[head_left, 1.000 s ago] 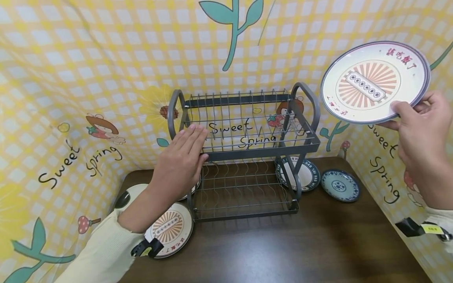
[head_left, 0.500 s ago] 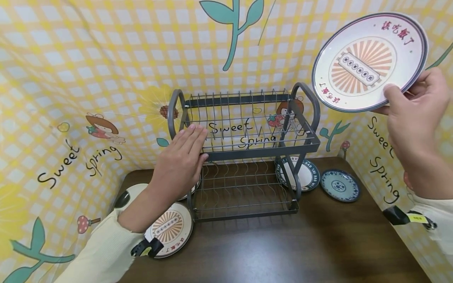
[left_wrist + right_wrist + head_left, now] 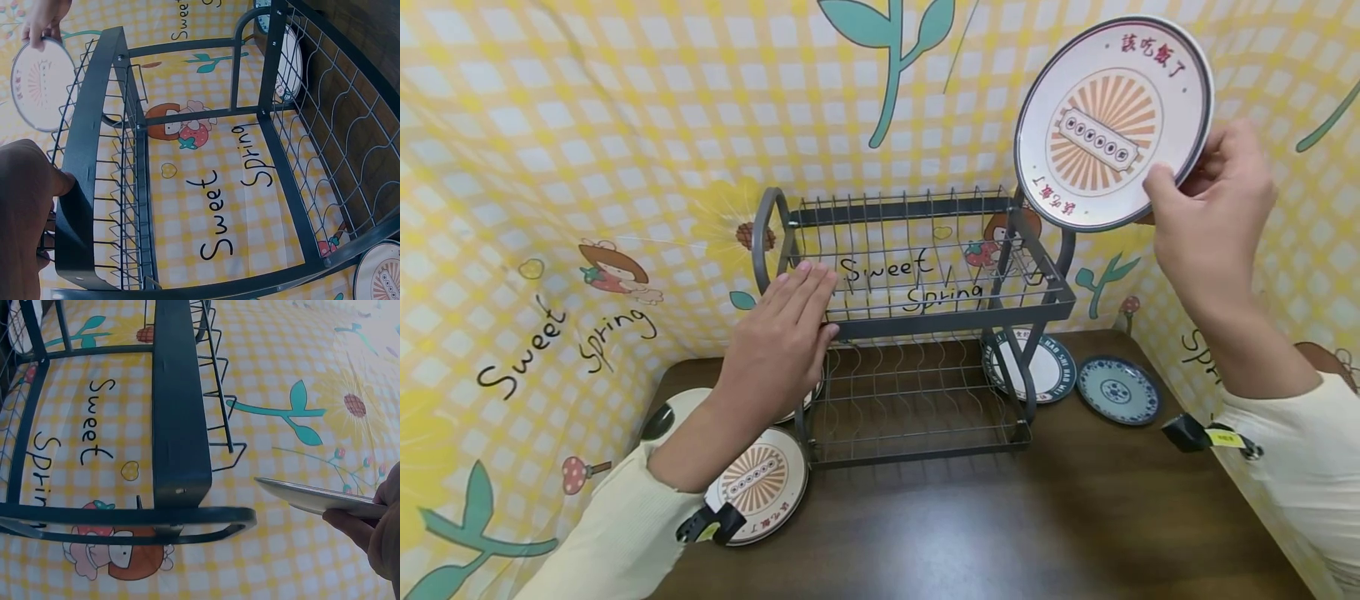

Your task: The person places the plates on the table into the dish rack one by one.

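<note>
My right hand (image 3: 1213, 221) holds a round white plate (image 3: 1112, 125) up by its lower right edge, thumb on the face. The plate has a dark rim, red characters and an orange sunburst. In the head view it overlaps the upper right end of the two-tier dark metal dish rack (image 3: 951, 321). In the right wrist view the plate (image 3: 312, 494) appears edge-on, apart from the rack (image 3: 181, 412). My left hand (image 3: 778, 342) grips the rack's upper front left corner, fingers straight across the top. Its thumb (image 3: 61, 183) lies against the front bar in the left wrist view.
A matching sunburst plate (image 3: 760, 487) lies on the brown table (image 3: 925, 525) at left, with other plates partly hidden by the left arm. Behind the rack's right side are a green-rimmed plate (image 3: 1052, 371) and a blue patterned plate (image 3: 1117, 390). Yellow checked cloth (image 3: 647, 100) surrounds the table.
My right hand has raised the plate and carried it left toward the rack's upper right end, turning it more upright. My left hand stays on the rack.
</note>
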Available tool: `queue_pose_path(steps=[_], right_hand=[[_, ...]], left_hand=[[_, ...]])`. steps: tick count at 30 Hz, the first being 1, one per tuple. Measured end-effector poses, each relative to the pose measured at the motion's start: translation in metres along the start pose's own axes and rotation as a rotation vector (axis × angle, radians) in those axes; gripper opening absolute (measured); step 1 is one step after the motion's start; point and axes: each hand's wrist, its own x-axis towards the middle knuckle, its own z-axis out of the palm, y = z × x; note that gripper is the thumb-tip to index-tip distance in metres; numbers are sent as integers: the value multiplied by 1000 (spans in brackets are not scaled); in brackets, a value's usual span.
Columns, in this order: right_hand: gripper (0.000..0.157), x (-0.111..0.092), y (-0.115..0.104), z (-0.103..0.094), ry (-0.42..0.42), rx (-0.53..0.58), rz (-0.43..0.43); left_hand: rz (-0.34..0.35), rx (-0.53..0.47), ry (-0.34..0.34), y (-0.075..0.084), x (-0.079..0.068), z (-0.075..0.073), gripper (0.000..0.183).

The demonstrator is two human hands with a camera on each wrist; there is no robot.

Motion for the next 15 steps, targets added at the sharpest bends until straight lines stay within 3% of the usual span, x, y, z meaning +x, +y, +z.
queue_pose_path(steps=[10, 15], right_hand=[[16, -6, -3, 21, -5, -138, -180], [4, -11, -5, 29, -35, -193, -194]], left_hand=[[-5, 12, -9, 1, 0, -1, 55], [-5, 15, -12, 0, -1, -1, 55]])
